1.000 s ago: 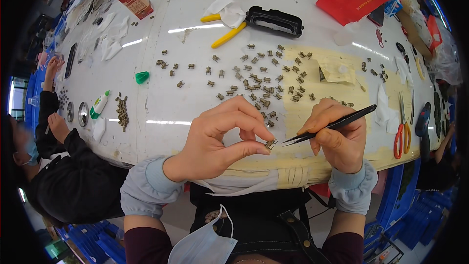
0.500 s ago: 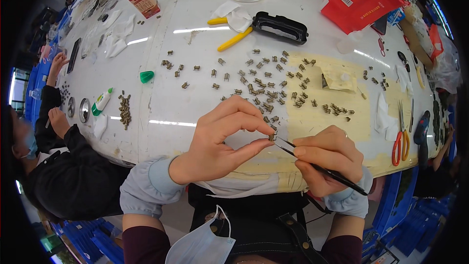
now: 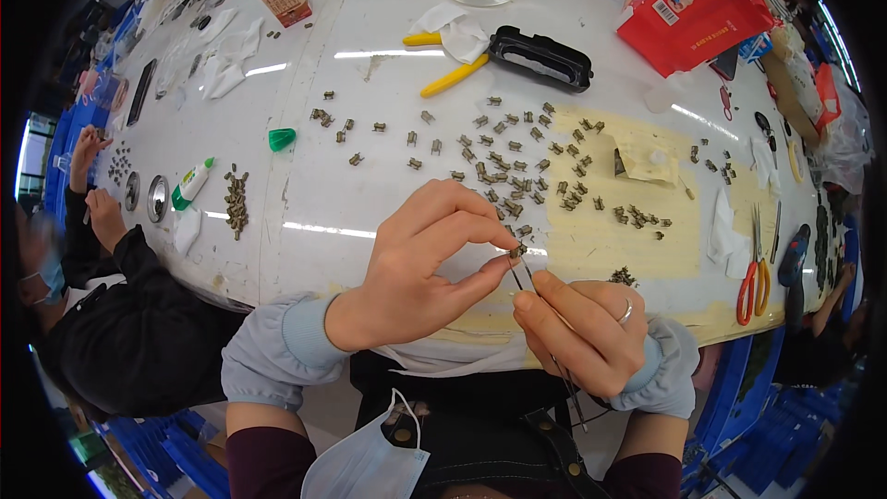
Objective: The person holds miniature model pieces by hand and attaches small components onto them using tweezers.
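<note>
My left hand (image 3: 416, 263) pinches a small brownish metal part (image 3: 516, 252) between thumb and forefinger, just above the table's near side. In my right hand (image 3: 596, 328) is a pair of metal tweezers (image 3: 565, 381), their two tips spread a little and reaching up to the part; whether they grip it I cannot tell. Beyond my fingers, many similar little parts (image 3: 499, 163) lie scattered, some on white table, some on yellowish paper (image 3: 591, 240). A heap of tiny dark pieces (image 3: 624, 275) sits just past my right hand.
Left of my hands are a pile of small parts (image 3: 236, 206), a glue bottle (image 3: 193, 184) and a green cap (image 3: 281, 139). Farther back are yellow-handled pliers (image 3: 455, 76) and a black case (image 3: 540, 59). Scissors (image 3: 763, 282) lie right. A co-worker (image 3: 139, 314) sits left.
My right hand has moved left and turned, so the tweezers now point more steeply up at the part. The tiny dark heap has come into sight. My left hand keeps its pinch.
</note>
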The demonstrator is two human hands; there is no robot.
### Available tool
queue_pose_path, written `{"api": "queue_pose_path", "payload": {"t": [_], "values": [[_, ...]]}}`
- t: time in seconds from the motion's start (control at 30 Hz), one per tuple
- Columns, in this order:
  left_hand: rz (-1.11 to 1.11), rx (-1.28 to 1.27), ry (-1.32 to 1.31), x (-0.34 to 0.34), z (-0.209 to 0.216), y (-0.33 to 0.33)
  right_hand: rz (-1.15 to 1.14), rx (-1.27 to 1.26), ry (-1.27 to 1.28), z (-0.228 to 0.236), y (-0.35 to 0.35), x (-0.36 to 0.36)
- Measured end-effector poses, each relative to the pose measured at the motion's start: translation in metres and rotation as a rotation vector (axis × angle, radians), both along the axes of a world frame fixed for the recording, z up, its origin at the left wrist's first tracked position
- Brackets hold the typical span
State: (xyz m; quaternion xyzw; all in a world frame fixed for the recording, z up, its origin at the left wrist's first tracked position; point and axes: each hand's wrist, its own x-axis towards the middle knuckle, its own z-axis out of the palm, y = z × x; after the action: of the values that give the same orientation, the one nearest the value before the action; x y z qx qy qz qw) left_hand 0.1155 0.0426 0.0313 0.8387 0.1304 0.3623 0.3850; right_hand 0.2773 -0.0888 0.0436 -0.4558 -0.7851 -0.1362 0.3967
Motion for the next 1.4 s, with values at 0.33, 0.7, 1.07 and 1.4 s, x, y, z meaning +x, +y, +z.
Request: {"api": "queue_pose_path", "payload": {"t": [0.33,0.7,1.07,1.4], "values": [[0.063,0.111,0.001,0.002,-0.002,-0.001,-0.042,0.045,-0.123,-0.004,0.003,-0.004],[0.108,0.198,0.046,0.0,0.001,-0.001,-0.057,0.026,-0.098,-0.004,0.004,-0.004],[0.065,0.053,0.039,-0.002,0.001,-0.002,-0.117,-0.496,0.874,0.011,-0.003,0.012],[-0.119,-0.186,0.059,-0.004,0.005,-0.002,0.078,-0.654,1.438,0.002,-0.001,0.027]]}}
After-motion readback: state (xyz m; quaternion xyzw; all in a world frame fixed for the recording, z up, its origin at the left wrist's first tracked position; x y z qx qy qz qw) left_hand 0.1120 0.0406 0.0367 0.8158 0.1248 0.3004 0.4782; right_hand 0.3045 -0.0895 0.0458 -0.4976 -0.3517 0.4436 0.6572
